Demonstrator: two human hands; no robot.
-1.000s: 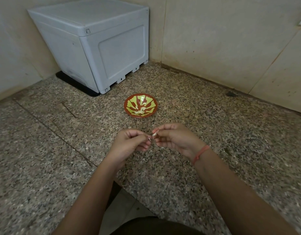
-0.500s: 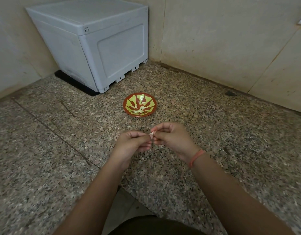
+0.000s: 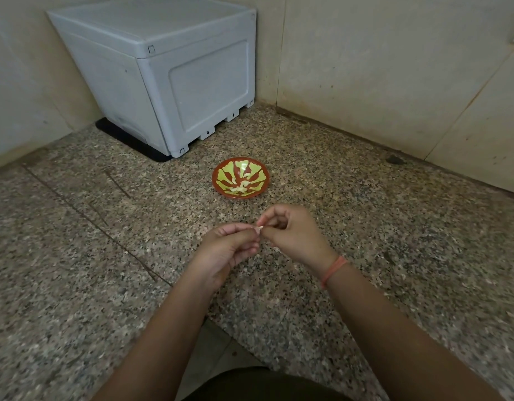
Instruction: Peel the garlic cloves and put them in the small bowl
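**Risks**
- Slip. Only a small pale tip of the clove [image 3: 261, 227] shows between the two grips, and both sides hold it by the fingertips alone. If the skin gives way all at once, the clove could pop free. It would then drop to the desk [image 3: 365, 227], or roll off the near edge, which lies under the forearms.
- Skin breaking into bits. Fragments could cling to the fingers and go into the bowl [image 3: 265, 180] with the clove. This is a judgement; no loose skin is visible.
- Transfer. The bowl stands ahead of the hands and apart from them. It is shallow with sloping walls, and a few pale cloves [image 3: 240, 188] lie in it. A tossed clove could skid out over the rim, so placing it low looks safer.

**Grip state**
- Left hand [image 3: 229, 250]: fingers curled, thumb and forefinger clamped on the clove's left side.
- Right hand [image 3: 293, 235]: thumb and forefinger pinched on its right end, other fingers curled behind.
- Whether the right grip holds skin or the clove itself is too small to tell.

**Clove relative to grip**
- The clove is held in the air over the desk, between the two hands where their fingertips meet.
- It sits at the tips, not in either palm, and the fingers hide most of it.
- The bowl lies beyond it, toward the grey box [image 3: 174, 76] in the corner.
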